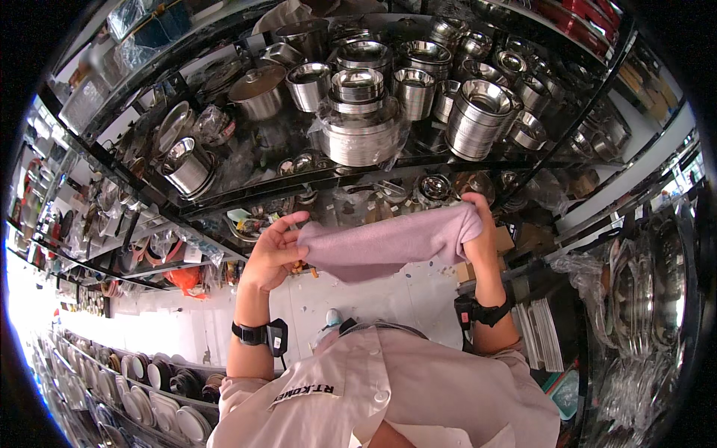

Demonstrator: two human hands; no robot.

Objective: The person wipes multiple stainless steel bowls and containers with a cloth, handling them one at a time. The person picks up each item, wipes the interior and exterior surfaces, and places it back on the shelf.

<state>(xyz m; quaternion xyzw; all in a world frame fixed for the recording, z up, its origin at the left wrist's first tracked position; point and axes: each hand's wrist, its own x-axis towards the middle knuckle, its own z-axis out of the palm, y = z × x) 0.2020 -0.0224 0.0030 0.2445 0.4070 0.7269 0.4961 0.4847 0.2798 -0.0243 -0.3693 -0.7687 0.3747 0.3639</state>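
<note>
A pink cloth [386, 241] is stretched sideways in the air between my two hands, folded over with its lower edge hanging. My left hand [275, 255] pinches its left end between thumb and fingers, some of the fingers spread away from it. At the other end my right hand [479, 229] grips the cloth, part of the fingers hidden behind the fabric. Just beyond the cloth stands a glass shelf [269, 151] bearing stainless steel bowls. A stack of steel basins wrapped in clear plastic [364, 140] sits near its front edge.
A lidded pot [257, 92] and a tall stack of steel bowls [479, 120] share the shelf. Plastic-wrapped trays [644, 291] line the right side. Racks of white dishes [151, 411] stand at lower left. An orange bag [184, 278] hangs below the left shelves.
</note>
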